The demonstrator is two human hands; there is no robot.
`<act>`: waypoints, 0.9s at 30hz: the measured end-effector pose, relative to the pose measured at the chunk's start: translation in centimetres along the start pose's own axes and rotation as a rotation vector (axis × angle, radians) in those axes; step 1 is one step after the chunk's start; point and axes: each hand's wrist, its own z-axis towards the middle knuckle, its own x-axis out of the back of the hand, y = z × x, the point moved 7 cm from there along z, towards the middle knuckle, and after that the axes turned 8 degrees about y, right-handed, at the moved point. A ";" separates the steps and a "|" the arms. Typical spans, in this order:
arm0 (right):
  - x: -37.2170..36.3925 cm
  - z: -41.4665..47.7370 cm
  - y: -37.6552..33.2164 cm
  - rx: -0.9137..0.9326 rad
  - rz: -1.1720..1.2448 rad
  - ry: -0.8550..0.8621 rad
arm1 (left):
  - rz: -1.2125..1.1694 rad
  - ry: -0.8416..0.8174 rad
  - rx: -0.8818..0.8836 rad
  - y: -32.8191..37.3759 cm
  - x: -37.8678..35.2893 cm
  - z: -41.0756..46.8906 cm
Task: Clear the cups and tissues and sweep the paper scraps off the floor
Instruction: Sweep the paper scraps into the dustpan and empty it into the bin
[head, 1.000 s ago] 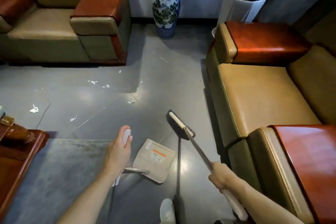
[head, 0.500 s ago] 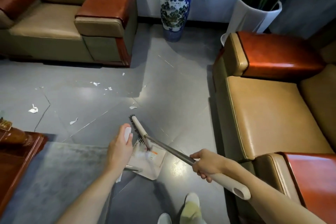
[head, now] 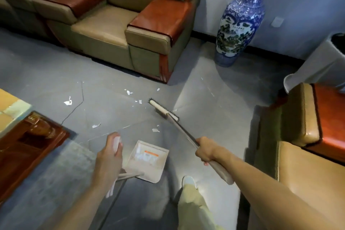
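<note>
Paper scraps (head: pixel 129 92) lie scattered over the grey floor (head: pixel 214 84), most of them between the broom head (head: pixel 164 109) and the low wooden table (head: pixel 28 147) on the left, with one piece just ahead of the dustpan (head: pixel 149 162). The broom head sits down at the floor, beyond the nearest scraps. The right hand (head: pixel 206 150) is wrapped round the broom's handle where the metal shaft meets the pale grip. The left hand (head: pixel 109 157) is curled round the top of the dustpan's upright handle, holding the pan low with its mouth toward the litter. White patches show inside the pan; the view is soft there, so they may be gathered scraps or only its label. The step in hand looks like a drawing stroke. To do it well, I'd pull the bristles low and slow toward the pan's lip, keep that lip down so nothing slides under, and bring the far pieces in with short passes rather than flicks. A tall blue-and-white vase (head: pixel 239 20) stands by the wall, well apart from the sweep.
</note>
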 end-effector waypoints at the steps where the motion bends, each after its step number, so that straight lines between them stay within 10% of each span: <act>1: 1.5 2.2 -0.1 0.014 -0.042 -0.004 | 0.001 0.014 0.025 0.6 -0.6 1.1; 11: 9.2 16.2 -2.8 0.069 -0.295 -0.063 | 0.059 0.054 0.206 4.2 -4.6 10.0; 27: 9.1 12.5 -11.4 0.065 -0.041 -0.444 | -0.024 0.082 0.278 4.7 -4.6 14.9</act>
